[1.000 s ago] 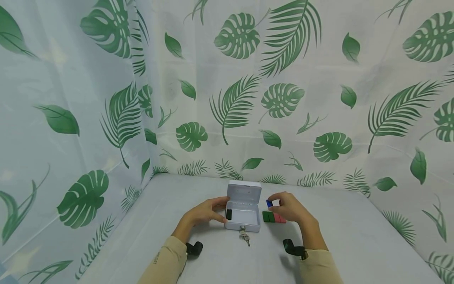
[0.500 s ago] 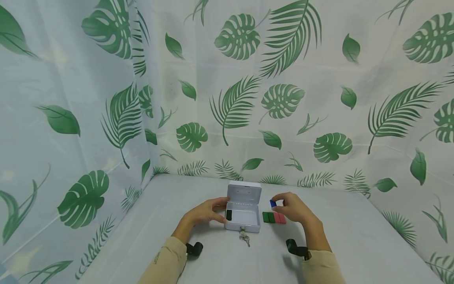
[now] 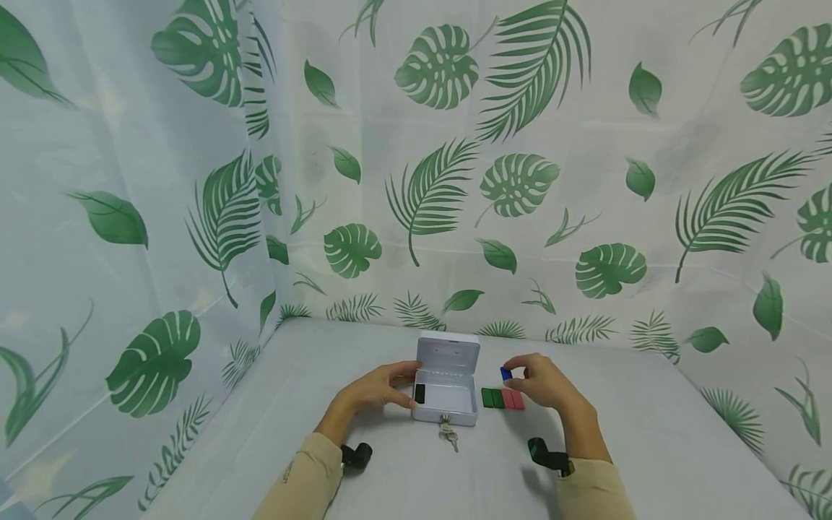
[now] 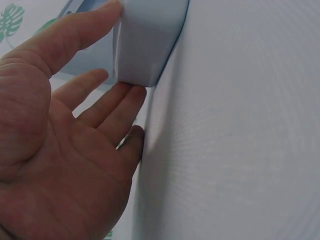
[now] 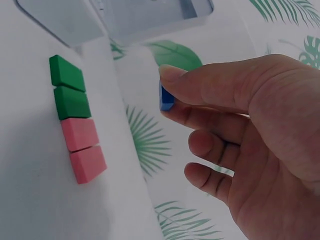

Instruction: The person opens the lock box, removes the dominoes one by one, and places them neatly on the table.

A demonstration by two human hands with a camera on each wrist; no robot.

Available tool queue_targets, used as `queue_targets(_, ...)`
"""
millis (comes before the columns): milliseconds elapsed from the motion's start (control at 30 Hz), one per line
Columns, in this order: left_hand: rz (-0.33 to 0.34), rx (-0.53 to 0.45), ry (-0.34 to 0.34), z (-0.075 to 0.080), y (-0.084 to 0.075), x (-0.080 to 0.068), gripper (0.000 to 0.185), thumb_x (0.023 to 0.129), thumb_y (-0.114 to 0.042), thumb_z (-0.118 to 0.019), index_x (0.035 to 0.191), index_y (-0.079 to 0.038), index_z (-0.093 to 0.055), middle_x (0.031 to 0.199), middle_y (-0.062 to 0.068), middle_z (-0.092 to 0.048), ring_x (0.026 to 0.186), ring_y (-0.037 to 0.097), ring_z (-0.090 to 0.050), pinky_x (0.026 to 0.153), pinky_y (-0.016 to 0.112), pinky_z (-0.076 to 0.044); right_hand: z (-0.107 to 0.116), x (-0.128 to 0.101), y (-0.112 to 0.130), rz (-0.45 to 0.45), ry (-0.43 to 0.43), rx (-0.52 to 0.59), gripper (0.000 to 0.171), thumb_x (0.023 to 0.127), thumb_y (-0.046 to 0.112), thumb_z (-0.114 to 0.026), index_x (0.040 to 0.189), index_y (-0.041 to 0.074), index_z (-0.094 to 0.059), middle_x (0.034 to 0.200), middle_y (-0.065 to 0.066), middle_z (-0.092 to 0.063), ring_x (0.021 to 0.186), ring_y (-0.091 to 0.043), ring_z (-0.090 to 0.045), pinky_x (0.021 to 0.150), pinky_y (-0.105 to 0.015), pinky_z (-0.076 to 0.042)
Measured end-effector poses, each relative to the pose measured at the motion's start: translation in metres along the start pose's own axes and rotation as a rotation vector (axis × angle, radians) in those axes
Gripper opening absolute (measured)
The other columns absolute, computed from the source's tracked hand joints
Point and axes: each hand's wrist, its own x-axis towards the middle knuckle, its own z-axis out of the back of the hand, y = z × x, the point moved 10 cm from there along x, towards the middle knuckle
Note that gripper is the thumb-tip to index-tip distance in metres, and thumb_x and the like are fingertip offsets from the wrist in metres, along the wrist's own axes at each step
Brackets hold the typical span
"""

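A small white metal box [image 3: 445, 404] stands with its lid up [image 3: 448, 349], and a dark block [image 3: 419, 393] sits inside at the left. My left hand [image 3: 406, 386] grips the box's left front corner [image 4: 145, 45], thumb on one face and fingers on the other. Just right of the box, my right hand [image 3: 515, 370] pinches a small blue block [image 3: 505, 373] between thumb and forefinger above the table; the block [image 5: 166, 97] shows clearly in the right wrist view. Below it lies a row of two green blocks [image 5: 70, 89] and two pink blocks [image 5: 83, 149].
A bunch of keys [image 3: 447, 432] hangs from the lock at the box's front. The grey tabletop [image 3: 637, 426] is walled in by leaf-print curtains at the back and both sides. Black wrist straps [image 3: 356, 455] sit on both forearms.
My right hand has drifted a little to the right with the blue block, away from the box. The left hand and the box have stayed put.
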Motion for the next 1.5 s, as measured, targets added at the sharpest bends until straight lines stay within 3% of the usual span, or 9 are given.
queue_targets(300, 0.006, -0.005, -0.003, 0.000, -0.001, 0.000, 0.090, 0.083, -0.011, -0.086, 0.161, -0.013, -0.040, 0.166, 0.007, -0.040, 0.153, 0.029, -0.040, 0.126, 0.050, -0.031, 0.000, -0.001, -0.006, -0.002, -0.005, 0.003, 0.032, 0.091, 0.013, -0.078, 0.122, 0.005, -0.075, 0.105, -0.009, -0.069, 0.083, -0.022, -0.054, 0.065, -0.034, -0.047)
queue_targets(833, -0.008, -0.004, 0.014, -0.001, -0.002, 0.000, 0.091, 0.083, -0.009, -0.086, 0.161, -0.010, -0.039, 0.167, 0.011, -0.039, 0.154, 0.032, -0.039, 0.126, 0.051, -0.030, 0.001, -0.003, -0.019, -0.055, 0.007, 0.002, 0.034, 0.091, 0.012, -0.079, 0.123, 0.004, -0.075, 0.112, -0.012, -0.071, 0.090, -0.024, -0.057, 0.072, -0.036, -0.056)
queue_targets(1500, -0.007, -0.020, 0.003, -0.001, -0.003, -0.001, 0.092, 0.082, -0.009, -0.086, 0.161, -0.009, -0.039, 0.167, 0.012, -0.038, 0.154, 0.034, -0.038, 0.126, 0.053, -0.029, 0.004, -0.008, -0.025, -0.067, 0.015, 0.007, 0.033, 0.091, 0.010, -0.077, 0.123, 0.003, -0.074, 0.117, -0.016, -0.070, 0.091, -0.025, -0.057, 0.072, -0.037, -0.054)
